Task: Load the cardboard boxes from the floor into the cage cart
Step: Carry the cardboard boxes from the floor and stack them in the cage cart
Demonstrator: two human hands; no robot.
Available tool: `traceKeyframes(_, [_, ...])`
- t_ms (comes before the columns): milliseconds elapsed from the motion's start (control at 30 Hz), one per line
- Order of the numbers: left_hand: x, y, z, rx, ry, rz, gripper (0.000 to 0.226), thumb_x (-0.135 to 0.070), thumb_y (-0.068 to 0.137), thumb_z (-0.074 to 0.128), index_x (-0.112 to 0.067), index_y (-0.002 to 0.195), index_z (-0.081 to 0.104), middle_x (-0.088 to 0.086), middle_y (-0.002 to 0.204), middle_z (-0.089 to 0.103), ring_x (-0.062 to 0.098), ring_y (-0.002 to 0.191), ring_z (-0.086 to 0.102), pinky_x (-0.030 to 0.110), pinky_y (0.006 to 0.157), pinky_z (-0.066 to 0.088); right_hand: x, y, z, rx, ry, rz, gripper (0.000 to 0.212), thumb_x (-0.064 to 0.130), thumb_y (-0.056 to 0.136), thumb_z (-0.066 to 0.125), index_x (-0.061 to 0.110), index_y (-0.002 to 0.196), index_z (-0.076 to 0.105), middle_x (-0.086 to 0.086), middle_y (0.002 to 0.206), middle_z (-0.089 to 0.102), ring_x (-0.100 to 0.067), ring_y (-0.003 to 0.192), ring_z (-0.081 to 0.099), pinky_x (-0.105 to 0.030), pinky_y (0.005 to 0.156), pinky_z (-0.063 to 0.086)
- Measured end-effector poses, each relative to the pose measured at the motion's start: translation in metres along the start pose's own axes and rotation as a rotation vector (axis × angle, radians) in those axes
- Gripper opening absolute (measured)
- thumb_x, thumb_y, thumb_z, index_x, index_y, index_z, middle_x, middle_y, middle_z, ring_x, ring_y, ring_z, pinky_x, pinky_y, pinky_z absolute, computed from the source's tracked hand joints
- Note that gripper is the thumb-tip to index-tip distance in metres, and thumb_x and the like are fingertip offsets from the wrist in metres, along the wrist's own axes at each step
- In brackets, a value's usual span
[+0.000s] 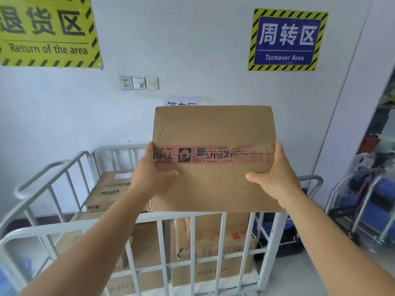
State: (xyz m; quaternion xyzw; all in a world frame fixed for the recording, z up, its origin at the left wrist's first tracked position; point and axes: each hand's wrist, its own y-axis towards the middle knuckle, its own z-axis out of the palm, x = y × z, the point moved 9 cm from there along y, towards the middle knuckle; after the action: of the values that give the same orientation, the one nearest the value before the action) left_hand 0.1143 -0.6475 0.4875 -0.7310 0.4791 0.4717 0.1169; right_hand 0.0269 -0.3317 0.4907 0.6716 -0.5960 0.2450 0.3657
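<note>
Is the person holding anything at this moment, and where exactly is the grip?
Yes. Both hands hold one cardboard box above the cage cart: the left hand grips its left edge and the right hand its right edge, thumbs on the top face by the pink tape.

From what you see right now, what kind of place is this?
Probably a warehouse or logistics sorting room. A blue wall sign reads "Turnover Area" and a yellow sign "Return of the area". A white cage cart already holds taped boxes, and two hands lift another cardboard box above it.
</note>
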Motion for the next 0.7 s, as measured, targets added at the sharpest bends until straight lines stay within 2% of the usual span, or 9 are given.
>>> traceKeyframes(67, [0.011, 0.022, 0.002, -0.017, 0.007, -0.026, 0.070, -0.023, 0.070, 0.081, -0.028, 0.124, 0.037, -0.006, 0.106, 0.060, 0.019, 0.088, 0.060, 0.030, 0.062, 0.048, 0.004, 0.026, 0.021, 0.030, 0.006, -0.012, 0.114, 0.028, 0.081, 0.078, 0.035, 0.154, -0.009, 0.002, 0.161, 0.020, -0.028, 0.134, 0.044, -0.036, 0.085, 0.042])
traceKeyframes(200, [0.032, 0.072, 0.012, -0.043, 0.017, -0.064, 0.068, -0.022, 0.069, 0.081, -0.030, 0.121, 0.038, -0.005, 0.108, 0.060, 0.021, 0.091, 0.061, 0.040, 0.074, 0.055, 0.010, 0.081, 0.061, 0.076, 0.023, -0.034, 0.114, 0.027, 0.081, 0.078, 0.035, 0.155, -0.009, 0.002, 0.161, 0.021, -0.027, 0.134, 0.043, -0.036, 0.084, 0.043])
traceKeyframes(367, [0.061, 0.129, 0.021, -0.075, 0.023, -0.126, 0.077, -0.023, 0.071, 0.081, -0.029, 0.132, 0.035, -0.004, 0.115, 0.057, 0.021, 0.094, 0.058, 0.035, 0.070, 0.050, 0.020, 0.148, 0.113, 0.138, 0.035, -0.049, 0.114, 0.026, 0.080, 0.078, 0.036, 0.155, -0.007, 0.004, 0.161, 0.020, -0.026, 0.135, 0.042, -0.033, 0.080, 0.041])
traceKeyframes(467, [0.090, 0.154, 0.017, -0.111, 0.034, -0.182, 0.076, -0.024, 0.072, 0.082, -0.028, 0.132, 0.035, -0.008, 0.110, 0.057, 0.021, 0.093, 0.058, 0.030, 0.066, 0.047, 0.029, 0.180, 0.155, 0.194, 0.024, -0.049, 0.113, 0.026, 0.080, 0.078, 0.036, 0.155, -0.006, 0.005, 0.162, 0.020, -0.026, 0.134, 0.043, -0.033, 0.080, 0.041])
traceKeyframes(633, [0.142, 0.188, 0.000, -0.145, 0.066, -0.273, 0.083, -0.025, 0.074, 0.081, -0.027, 0.140, 0.030, -0.006, 0.113, 0.055, 0.018, 0.088, 0.055, 0.021, 0.054, 0.038, 0.052, 0.213, 0.228, 0.291, 0.020, -0.065, 0.113, 0.026, 0.079, 0.079, 0.035, 0.156, -0.003, 0.005, 0.160, 0.025, -0.025, 0.131, 0.046, -0.024, 0.062, 0.037])
traceKeyframes(700, [0.165, 0.204, -0.009, -0.153, 0.078, -0.296, 0.083, -0.026, 0.074, 0.080, -0.028, 0.140, 0.030, -0.006, 0.114, 0.056, 0.017, 0.088, 0.056, 0.022, 0.053, 0.038, 0.060, 0.224, 0.259, 0.314, 0.023, -0.066, 0.113, 0.024, 0.078, 0.079, 0.034, 0.156, -0.003, 0.004, 0.159, 0.026, -0.025, 0.132, 0.045, -0.026, 0.071, 0.039])
